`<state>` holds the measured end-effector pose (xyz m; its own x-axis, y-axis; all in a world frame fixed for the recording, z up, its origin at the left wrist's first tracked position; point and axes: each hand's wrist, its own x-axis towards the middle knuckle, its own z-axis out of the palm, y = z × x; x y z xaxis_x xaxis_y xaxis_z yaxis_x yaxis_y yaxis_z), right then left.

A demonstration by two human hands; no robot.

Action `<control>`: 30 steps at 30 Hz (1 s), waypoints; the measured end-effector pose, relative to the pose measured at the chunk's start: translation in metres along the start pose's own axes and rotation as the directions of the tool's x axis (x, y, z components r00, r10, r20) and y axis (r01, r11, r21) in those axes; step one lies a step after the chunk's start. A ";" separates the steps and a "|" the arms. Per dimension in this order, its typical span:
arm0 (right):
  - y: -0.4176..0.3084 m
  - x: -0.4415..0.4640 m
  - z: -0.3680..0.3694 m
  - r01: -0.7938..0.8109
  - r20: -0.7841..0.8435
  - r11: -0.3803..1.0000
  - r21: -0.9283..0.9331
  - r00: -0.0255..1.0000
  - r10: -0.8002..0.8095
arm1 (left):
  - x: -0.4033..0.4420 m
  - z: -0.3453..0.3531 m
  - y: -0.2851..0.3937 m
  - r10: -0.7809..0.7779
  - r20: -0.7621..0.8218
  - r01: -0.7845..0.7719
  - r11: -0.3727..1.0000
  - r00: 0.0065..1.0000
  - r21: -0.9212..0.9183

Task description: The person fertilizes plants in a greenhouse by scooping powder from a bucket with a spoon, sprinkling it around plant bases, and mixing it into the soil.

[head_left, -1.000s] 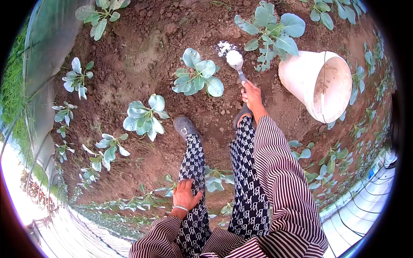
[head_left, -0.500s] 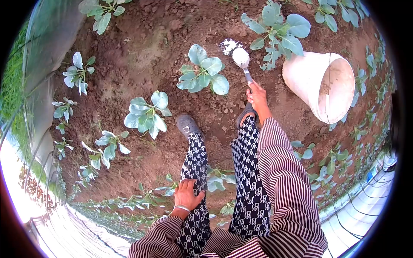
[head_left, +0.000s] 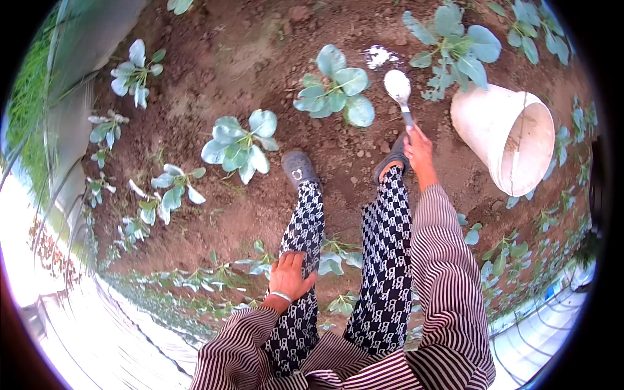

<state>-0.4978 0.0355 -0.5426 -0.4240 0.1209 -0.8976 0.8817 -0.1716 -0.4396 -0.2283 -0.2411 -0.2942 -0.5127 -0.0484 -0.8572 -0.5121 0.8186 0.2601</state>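
Observation:
My right hand [head_left: 419, 153] is closed around the handle of a large spoon [head_left: 406, 116]. Heaped white grains or powder [head_left: 398, 85] fill its bowl. Just beyond the spoon, apart from it, a patch of the same-looking white stuff [head_left: 377, 56] lies on the brown soil. A leafy plant [head_left: 337, 91] grows to the left of the spoon, and a larger plant [head_left: 455, 45] with ragged leaves to its right. My left hand [head_left: 290, 275] rests on my left leg, fingers stretched out, holding nothing.
A white bucket [head_left: 478, 123] lies tipped on its side to the right, mouth facing right. More plants [head_left: 239, 145] grow in rows at left and behind my feet. Along the left runs a sheet or net wall [head_left: 78, 110]. My shoes [head_left: 299, 169] stand on the soil.
The spoon has moved back from the white patch toward me, leaving a gap between them. The whole view has shifted a little. My left hand stays on my leg.

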 end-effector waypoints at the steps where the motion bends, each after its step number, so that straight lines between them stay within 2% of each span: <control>1: 0.002 -0.008 -0.004 -0.008 -0.010 1.000 -0.021 1.000 0.008 | 0.000 0.001 -0.001 0.013 -0.016 -0.013 1.000 1.000 0.012; 5: 0.024 -0.034 -0.025 -0.031 -0.039 0.980 -0.194 0.999 0.024 | -0.001 0.003 -0.004 -0.003 -0.007 0.004 1.000 1.000 0.012; 9: 0.059 -0.057 -0.029 -0.013 0.046 0.917 -0.400 0.998 0.034 | -0.002 0.000 -0.007 -0.009 0.009 0.010 0.999 1.000 -0.035; 12: 0.097 -0.056 -0.006 -0.013 0.124 0.881 -0.472 0.989 0.081 | -0.003 0.001 -0.010 -0.019 0.038 0.021 0.999 0.999 -0.042; 13: 0.120 -0.034 -0.008 -0.153 0.222 0.893 -0.424 0.938 0.266 | -0.003 0.001 -0.010 -0.018 0.041 0.020 0.999 0.999 -0.039; 14: 0.103 -0.064 0.028 -0.125 0.170 0.902 -0.413 0.963 0.211 | -0.003 0.000 -0.010 -0.023 0.046 0.025 0.999 0.999 -0.033; 16: 0.110 -0.066 0.064 -0.098 0.274 0.921 -0.378 0.938 0.213 | -0.003 0.000 -0.011 -0.025 0.056 0.028 0.998 0.998 -0.048; 19: 0.112 -0.063 0.111 -0.014 0.295 0.906 -0.424 0.943 0.153 | -0.004 0.002 -0.014 -0.032 0.054 0.034 0.998 0.998 -0.044; 26: 0.116 -0.050 0.128 0.016 0.248 0.847 -0.532 0.959 0.138 | -0.009 0.006 -0.019 -0.042 0.063 0.048 0.995 0.997 -0.091; 30: 0.112 -0.054 0.133 0.031 0.303 0.847 -0.531 0.940 0.156 | -0.008 0.013 -0.020 -0.050 0.067 0.057 0.993 0.997 -0.105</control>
<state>-0.4038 -0.1205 -0.5482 -0.3239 -0.2096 -0.9226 0.8437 0.3772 -0.3819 -0.2048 -0.2496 -0.2979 -0.4393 -0.0511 -0.8969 -0.6099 0.7500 0.2560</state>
